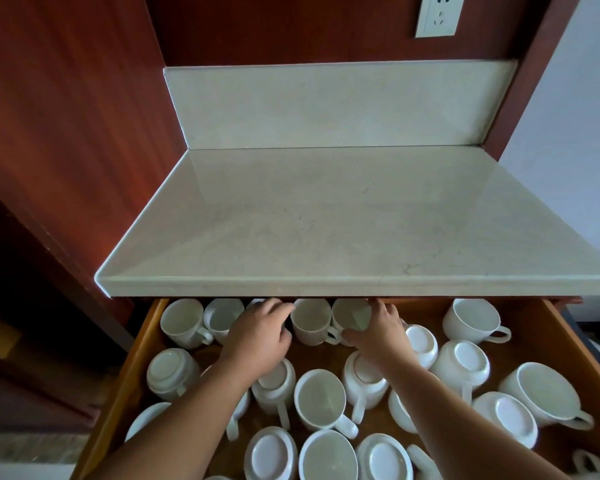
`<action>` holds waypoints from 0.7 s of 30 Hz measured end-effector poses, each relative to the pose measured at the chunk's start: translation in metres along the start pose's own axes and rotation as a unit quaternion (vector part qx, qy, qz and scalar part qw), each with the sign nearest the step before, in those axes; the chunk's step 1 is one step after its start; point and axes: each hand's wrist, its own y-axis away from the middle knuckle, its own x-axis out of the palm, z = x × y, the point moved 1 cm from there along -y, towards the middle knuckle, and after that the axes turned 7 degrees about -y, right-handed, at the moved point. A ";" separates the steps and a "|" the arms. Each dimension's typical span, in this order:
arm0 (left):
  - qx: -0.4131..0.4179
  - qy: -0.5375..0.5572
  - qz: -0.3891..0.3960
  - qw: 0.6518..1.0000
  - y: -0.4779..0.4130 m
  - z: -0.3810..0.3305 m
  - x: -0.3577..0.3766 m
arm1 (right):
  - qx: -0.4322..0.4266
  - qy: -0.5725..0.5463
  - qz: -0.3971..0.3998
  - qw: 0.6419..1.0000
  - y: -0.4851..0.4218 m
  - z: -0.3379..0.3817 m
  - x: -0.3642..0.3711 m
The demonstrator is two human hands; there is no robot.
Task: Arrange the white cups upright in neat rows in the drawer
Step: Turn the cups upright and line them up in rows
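Because the worktop (326, 220) overhangs the open drawer (142, 344), I see only the near parts of the back-row white cups (184, 323). The right hand (381, 336) wraps thumb and fingers (390, 311) round one upright cup (349, 315) there. The left hand (258, 336) is blurred over a mostly hidden cup (255, 301), and I cannot tell its grip. Closer to me, the nearer cups (321, 398) stand mixed, many upside down.

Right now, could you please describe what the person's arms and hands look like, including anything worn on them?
The left forearm and right forearm are bare as far as the view shows, with no sleeves. The left hand and right hand wear no gloves, and no watch, bracelet or ring is visible, though the left hand is blurred.
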 end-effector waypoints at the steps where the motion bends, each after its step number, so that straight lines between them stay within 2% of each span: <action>1: 0.026 -0.005 -0.010 1.000 -0.001 -0.003 0.000 | -0.002 -0.001 -0.001 1.000 0.000 0.000 0.000; 4: 0.091 -0.026 0.006 0.995 -0.009 -0.013 0.007 | -0.003 -0.006 -0.005 1.000 0.000 0.000 0.001; 8: 0.124 -0.076 0.044 0.988 -0.013 -0.020 0.015 | -0.005 -0.007 -0.010 1.000 0.001 0.001 0.001; 16: 0.120 -0.094 0.038 0.988 -0.010 -0.013 0.015 | -0.015 0.008 -0.004 1.000 0.003 0.006 0.004; 21: 0.108 -0.070 0.040 0.991 -0.008 -0.011 0.014 | -0.014 0.003 -0.001 1.000 0.002 0.005 0.007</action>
